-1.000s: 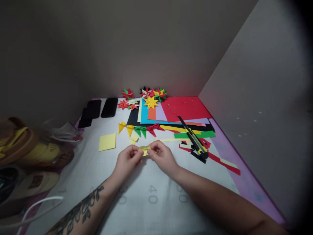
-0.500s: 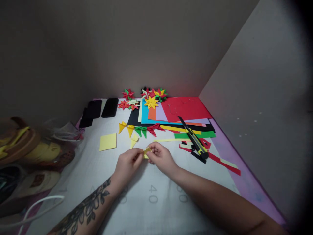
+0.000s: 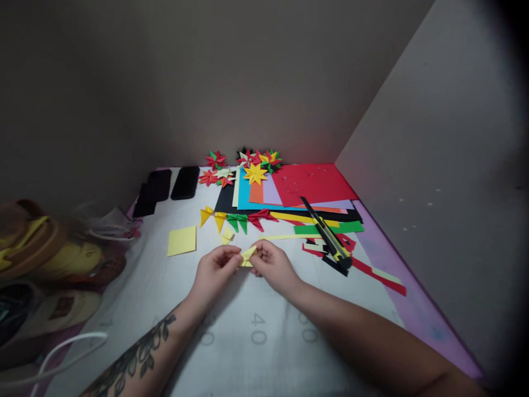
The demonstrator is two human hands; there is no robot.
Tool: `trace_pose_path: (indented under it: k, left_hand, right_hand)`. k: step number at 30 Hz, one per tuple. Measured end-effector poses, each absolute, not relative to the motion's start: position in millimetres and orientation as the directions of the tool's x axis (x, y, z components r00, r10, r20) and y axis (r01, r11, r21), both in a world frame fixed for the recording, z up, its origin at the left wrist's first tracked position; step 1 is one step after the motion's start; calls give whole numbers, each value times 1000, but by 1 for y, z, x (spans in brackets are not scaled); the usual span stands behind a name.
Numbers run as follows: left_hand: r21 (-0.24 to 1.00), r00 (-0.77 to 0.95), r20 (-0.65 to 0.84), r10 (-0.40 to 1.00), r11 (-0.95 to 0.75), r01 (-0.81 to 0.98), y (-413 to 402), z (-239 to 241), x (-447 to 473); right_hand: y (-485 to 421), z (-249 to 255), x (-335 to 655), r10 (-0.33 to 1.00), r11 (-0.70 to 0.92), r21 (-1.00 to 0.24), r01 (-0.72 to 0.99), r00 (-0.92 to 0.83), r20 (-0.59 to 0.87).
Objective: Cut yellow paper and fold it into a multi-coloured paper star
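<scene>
A small piece of yellow paper [image 3: 248, 256], partly folded, is held between both hands above the white mat. My left hand [image 3: 218, 270] pinches its left edge with thumb and forefinger. On the other side, my right hand [image 3: 273, 260] grips the right edge, fingers curled behind it. Just beyond them lies a folded pale yellow piece [image 3: 227, 236]. A pad of yellow square paper [image 3: 182, 241] sits left of my left hand. Behind is a row of folded pieces, yellow [image 3: 220, 220], green [image 3: 237, 222] and red [image 3: 261, 219].
A utility knife [image 3: 328, 234] lies on paper strips and scraps at the right. Coloured sheets [image 3: 318, 184] and several folded paper stars [image 3: 255, 173] are at the back. Two dark phone-like objects [image 3: 185, 182] lie back left. A white cable [image 3: 74, 342] and jars stand along the left side.
The fingers of my left hand have shifted a little, opening up more of the yellow paper to view. A raised, slanted fold now shows on it.
</scene>
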State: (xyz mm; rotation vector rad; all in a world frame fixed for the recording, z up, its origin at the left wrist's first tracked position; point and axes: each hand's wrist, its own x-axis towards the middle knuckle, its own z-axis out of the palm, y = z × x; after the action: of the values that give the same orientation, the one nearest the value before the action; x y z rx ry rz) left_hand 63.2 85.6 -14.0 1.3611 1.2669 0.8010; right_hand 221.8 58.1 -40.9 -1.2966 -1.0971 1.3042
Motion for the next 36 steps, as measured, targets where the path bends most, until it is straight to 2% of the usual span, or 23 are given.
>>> trace_pose_path:
  k: [8,14,18,21,25,29,32,36]
  left_hand:
    - [966,180,-194,964,156,205,86,-14,66]
    - [956,230,-86,969,15,292,83,-13,63]
    - [949,238,-144,961,65,309,84,-16,62]
    - [951,214,-141,967,72,301,86,-17,61]
    - [929,192,-53,980,-22,368,84,-14,60]
    - [864,214,93,972,-186,468,80,-14,58]
    - [837,237,133,962,-237,493,79,-16,57]
    - [863,246,70,967,-182,471,78,-14,60]
  right_hand:
    - [58,-36,220,988,-156,-984,-91,5,-157]
    - [62,-35,224,984,-153,-977,-149,66,-164]
    - [59,-35,225,988,-136,-980,-146,52,-145]
    - [59,-34,224,985,-161,-949,-271,16,-172]
    - [64,-31,225,946,-284,-787,-548,-28,-323]
    - [66,-27,226,921,-351,-702,-620,-94,-378]
    - [65,-26,225,931,-317,-728,-608,-54,-360]
    - [64,-27,223,948,-244,-801,-546,39,-315]
